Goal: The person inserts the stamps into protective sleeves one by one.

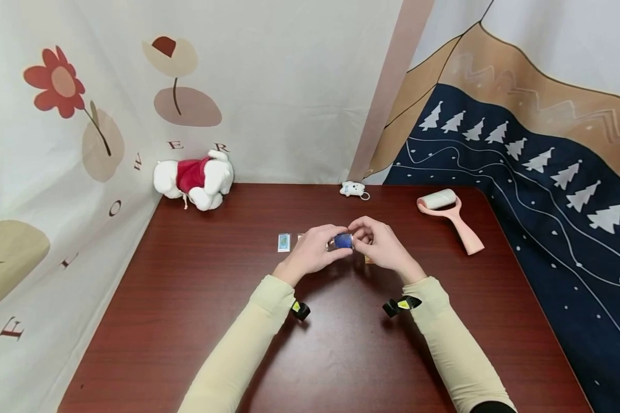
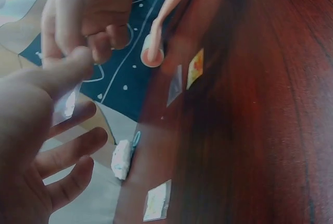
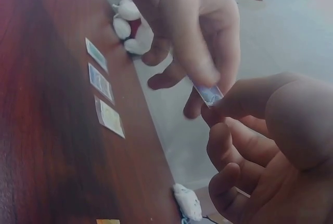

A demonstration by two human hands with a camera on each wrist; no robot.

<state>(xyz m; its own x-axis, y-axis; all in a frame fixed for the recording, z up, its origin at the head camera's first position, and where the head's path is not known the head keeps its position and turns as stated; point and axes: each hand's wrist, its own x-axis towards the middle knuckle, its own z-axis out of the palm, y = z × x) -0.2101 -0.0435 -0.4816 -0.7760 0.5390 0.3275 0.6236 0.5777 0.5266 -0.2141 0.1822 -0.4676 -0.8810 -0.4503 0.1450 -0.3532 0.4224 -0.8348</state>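
Both hands are raised over the middle of the table, close together. Between them is a small blue card [image 1: 343, 241], stamp-sized and shiny. My left hand [image 1: 312, 249] pinches one end between thumb and finger, and its other fingers are spread. My right hand [image 1: 384, 244] pinches the opposite end with thumb and forefinger. In the right wrist view, a greenish card [image 3: 97, 54], a bluish card [image 3: 101, 82] and a yellowish card [image 3: 110, 117] lie in a row. The left wrist view has an orange-yellow card [image 2: 195, 69] beside a clear sleeve [image 2: 176, 86] on the table.
A white plush toy [image 1: 212, 178] in red lies at the back left. A small white keychain figure [image 1: 352, 189] is at the back edge. To the right lies a pink-handled lint roller [image 1: 452, 215]. Printed cloths hang behind the brown table [image 1: 186, 321].
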